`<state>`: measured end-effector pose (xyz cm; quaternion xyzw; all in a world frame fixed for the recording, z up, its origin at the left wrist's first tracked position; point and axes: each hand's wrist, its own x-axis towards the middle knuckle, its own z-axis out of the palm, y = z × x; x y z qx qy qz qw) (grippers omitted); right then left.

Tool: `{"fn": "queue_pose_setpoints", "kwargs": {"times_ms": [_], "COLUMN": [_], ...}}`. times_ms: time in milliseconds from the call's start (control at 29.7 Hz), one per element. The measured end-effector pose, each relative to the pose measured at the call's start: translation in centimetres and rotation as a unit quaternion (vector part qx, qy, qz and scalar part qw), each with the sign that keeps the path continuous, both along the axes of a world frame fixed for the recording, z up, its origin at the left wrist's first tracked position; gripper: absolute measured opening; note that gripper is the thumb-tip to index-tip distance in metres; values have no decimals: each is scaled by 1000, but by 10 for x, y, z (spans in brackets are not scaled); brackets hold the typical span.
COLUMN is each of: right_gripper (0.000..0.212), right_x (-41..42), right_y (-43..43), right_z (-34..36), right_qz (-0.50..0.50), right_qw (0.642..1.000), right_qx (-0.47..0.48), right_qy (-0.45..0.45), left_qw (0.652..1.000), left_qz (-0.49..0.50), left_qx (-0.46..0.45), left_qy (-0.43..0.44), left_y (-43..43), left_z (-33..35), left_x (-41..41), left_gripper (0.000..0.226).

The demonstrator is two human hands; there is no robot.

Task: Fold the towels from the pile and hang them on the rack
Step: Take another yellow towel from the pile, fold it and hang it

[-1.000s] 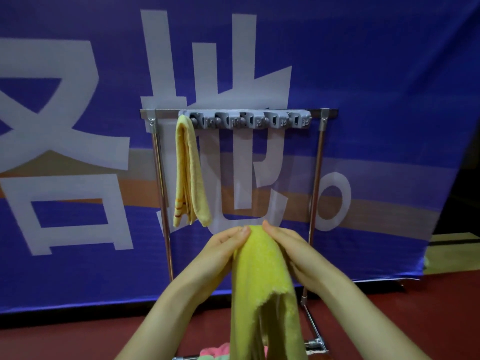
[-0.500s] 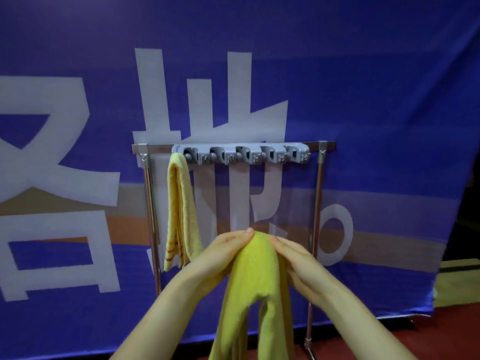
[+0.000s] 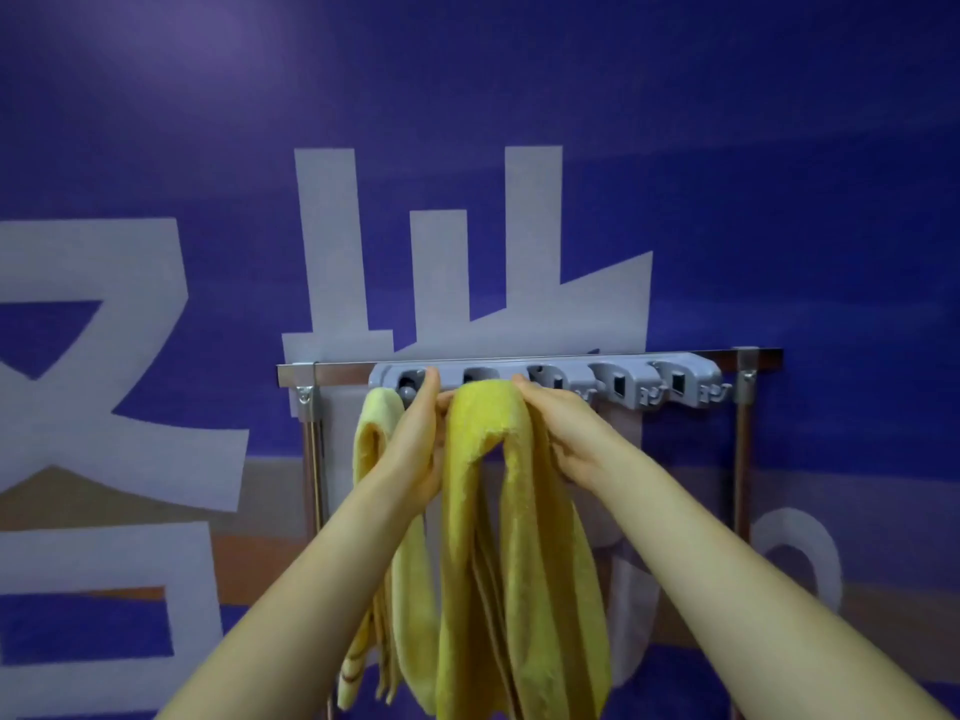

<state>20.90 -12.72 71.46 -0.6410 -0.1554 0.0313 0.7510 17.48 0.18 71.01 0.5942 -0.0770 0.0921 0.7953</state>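
Two hands meet at the centre of the frame, one on each side of a bright yellow terry towel [image 3: 519, 563]. The towel is doubled over, so its fold forms a hump at the top and both halves hang toward the bottom edge. The left hand [image 3: 415, 449] grips the fold's left flank, thumb raised against the holder and fingers wrapped behind the cloth. The right hand [image 3: 566, 433] pinches the fold's right shoulder from above.

The hump sits right at the grey plastic clip strip [image 3: 623, 379], in front of its second slot from the left. I cannot tell whether any cloth is caught in that slot. The strip is fixed to the silver metal rack [image 3: 332, 374], whose rail crosses mid-frame before a blue printed banner [image 3: 727, 200]. Just left of the left hand, a pale yellow towel with orange stripes [image 3: 371, 433] hangs from the first slot, partly hidden behind the forearm.

As I judge it, the thick fold may not seat deep enough in the clip, and then letting go would send it sliding down under its own weight. The halves look uneven, which could drag the towel sideways. The left forearm crowds the hung towel and could brush it loose. A hard push might rock the light frame. No pile is in view.
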Motion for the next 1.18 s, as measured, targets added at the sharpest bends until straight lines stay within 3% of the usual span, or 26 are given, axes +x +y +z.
{"fn": "queue_pose_setpoints", "kwargs": {"times_ms": [135,337,506,573,674,741,843,944,1112,1180], "right_gripper": [51,54,52,43,33,24,27,49,40,36], "right_x": [39,77,88,85,85,84,82,75,23,0], "right_y": [31,61,66,64,62,61,64,60,34,21], "right_z": [4,-1,-10,-11,-24,-38,-55,-67,-85,-97], "right_qz": [-10,-22,-71,-80,-72,-58,-64,-58,-53,-48], "right_qw": [999,998,995,994,994,993,992,995,997,998], "right_qx": [-26,-21,-66,-72,-80,-98,-102,-80,-62,-50], "right_qy": [38,49,33,22,2,10,35,32,4,4], "left_qw": [998,992,976,970,969,969,973,976,982,980], "left_qz": [48,124,215,237,228,226,219,212,165,154], "left_qx": [24,4,28,46,84,75,44,20,91,123], "left_qy": [-26,5,19,24,40,63,65,36,4,0], "left_y": [14,26,17,14,21,19,7,4,8,6], "left_z": [7,6,-5,-9,-25,-31,-40,-51,-94,-105], "left_x": [28,72,83,85,118,120,97,81,54,35], "left_gripper": [53,67,49,63,110,99,83,72,104,102]}}
